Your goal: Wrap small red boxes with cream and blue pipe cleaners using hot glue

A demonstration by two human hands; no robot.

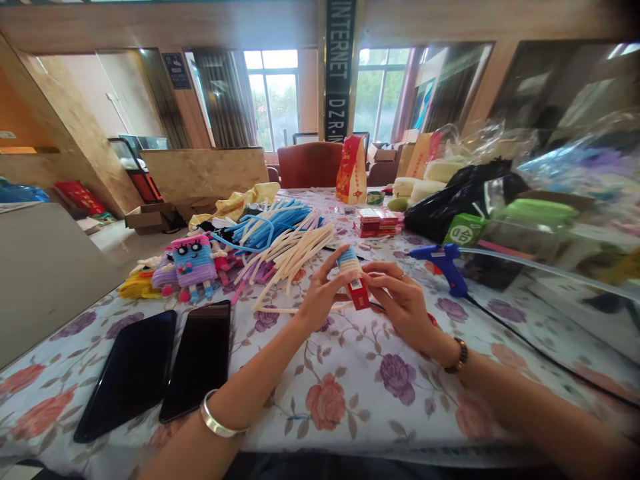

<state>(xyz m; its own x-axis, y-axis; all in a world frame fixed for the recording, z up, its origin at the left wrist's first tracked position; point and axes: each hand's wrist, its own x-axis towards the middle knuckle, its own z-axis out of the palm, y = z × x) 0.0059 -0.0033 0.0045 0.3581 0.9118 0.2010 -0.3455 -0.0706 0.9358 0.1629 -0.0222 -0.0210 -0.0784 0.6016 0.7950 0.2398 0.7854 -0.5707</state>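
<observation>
Over the middle of the table my left hand (324,293) grips a small red box (359,297), thumb in front and fingers behind. Rows of blue and cream pipe cleaner cover the box's upper part; its lower red end shows a barcode. My right hand (400,297) is closed at the box's right edge, fingertips against it. A cream pipe cleaner (273,310) lies bent on the cloth and runs behind my left hand; where it ends is hidden. A red-handled tool (433,321) lies partly hidden beneath my right hand. To the right rests a blue glue gun (447,265).
Bundles of blue pipe cleaners (270,227) and cream pipe cleaners (300,257) lie behind my hands. Plush-like figures (194,263) and two black phones (203,357) are at left. Stacked red boxes (377,222), a black bag (460,200) and plastic tubs (535,233) stand farther back and right.
</observation>
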